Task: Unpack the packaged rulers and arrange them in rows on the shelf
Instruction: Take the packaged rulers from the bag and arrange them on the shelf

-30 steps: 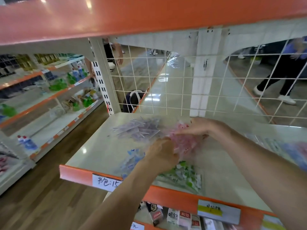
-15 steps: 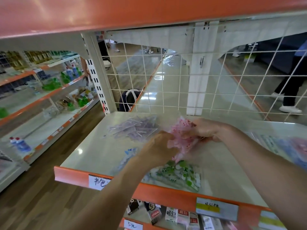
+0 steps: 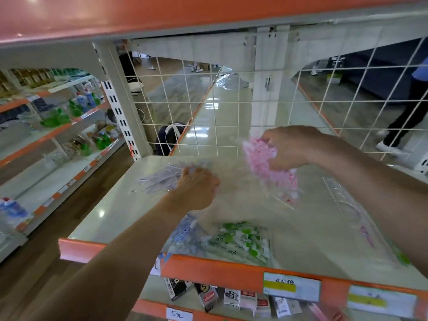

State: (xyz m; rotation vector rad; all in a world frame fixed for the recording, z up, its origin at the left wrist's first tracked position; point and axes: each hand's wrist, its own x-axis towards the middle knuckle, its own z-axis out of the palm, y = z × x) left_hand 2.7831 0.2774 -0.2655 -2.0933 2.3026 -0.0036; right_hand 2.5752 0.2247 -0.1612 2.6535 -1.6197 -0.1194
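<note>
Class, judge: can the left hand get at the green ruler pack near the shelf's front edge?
Probably yes: the left hand is just behind the green ruler pack, with nothing standing between them.

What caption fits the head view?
Right hand holds pink rulers above the shelf; left hand lies beside purple rulers.

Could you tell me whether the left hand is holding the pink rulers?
No, the right hand grips the pink rulers, while the left hand touches the purple rulers.
</note>
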